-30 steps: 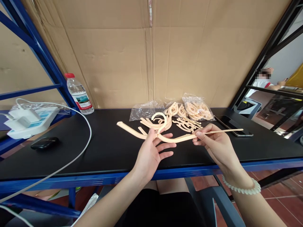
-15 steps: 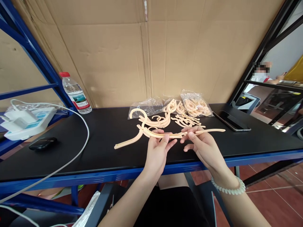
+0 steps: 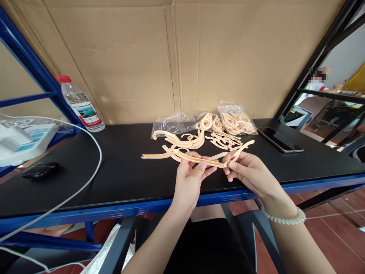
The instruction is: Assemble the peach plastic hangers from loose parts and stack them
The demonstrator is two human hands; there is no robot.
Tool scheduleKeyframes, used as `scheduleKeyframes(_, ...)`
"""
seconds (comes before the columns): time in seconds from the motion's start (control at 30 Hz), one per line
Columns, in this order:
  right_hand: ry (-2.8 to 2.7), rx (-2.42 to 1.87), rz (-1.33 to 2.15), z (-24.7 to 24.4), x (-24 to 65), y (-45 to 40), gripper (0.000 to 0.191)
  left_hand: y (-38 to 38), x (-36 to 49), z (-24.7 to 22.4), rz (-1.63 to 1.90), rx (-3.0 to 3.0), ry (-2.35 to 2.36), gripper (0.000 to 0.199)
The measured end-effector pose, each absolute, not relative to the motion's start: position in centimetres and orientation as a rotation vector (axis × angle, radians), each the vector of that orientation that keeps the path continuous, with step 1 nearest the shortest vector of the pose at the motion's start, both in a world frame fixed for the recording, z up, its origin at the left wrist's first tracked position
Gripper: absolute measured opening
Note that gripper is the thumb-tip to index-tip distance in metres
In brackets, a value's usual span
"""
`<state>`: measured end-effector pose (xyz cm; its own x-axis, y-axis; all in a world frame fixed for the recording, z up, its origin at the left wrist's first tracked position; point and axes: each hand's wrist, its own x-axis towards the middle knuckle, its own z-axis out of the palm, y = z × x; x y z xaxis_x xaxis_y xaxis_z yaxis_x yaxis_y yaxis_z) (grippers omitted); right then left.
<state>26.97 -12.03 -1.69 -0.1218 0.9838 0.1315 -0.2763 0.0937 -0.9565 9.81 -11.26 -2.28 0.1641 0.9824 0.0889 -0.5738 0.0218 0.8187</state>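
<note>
A peach plastic clothes hanger (image 3: 209,162) is tilted above the table, its centre over other hanger parts. My left hand (image 3: 188,179) is closed around its right arm, thumb in front and fingers behind. My right hand (image 3: 252,173) pinches a slim curved hanger bar (image 3: 247,145), whose near end meets the tip of that arm; the fingertips hide whether they are joined. The bar's free end points up and right. Behind the hands lie stacked hanger pieces (image 3: 196,144) and a loose pile of thin bars (image 3: 221,140).
Clear plastic bags (image 3: 238,120) of hanger parts lie against the cardboard. A phone (image 3: 281,140) rests at right on the black table (image 3: 114,171). At left are a water bottle (image 3: 82,106), a black mouse (image 3: 41,170), a power strip (image 3: 42,142) and a white cable (image 3: 99,156).
The hanger has turned, so its hook no longer stands upright. The bar in my right hand has swung from nearly level to slanting upward. The view has shifted slightly.
</note>
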Motion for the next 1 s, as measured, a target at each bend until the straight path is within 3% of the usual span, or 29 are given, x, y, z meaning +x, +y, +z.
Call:
scheduleKeyframes(0.5,-1.123,-0.8,1.539,-1.82,27.23,-11.94,0.021,-11.31,9.79,-2.39,1.301,0.917,0.605,0.029)
scheduleKeyframes(1.0,-1.052,-0.836,1.364,-1.98,26.4,-12.27,0.026,-11.46,10.02,-2.3,1.353,0.896,0.63,0.029)
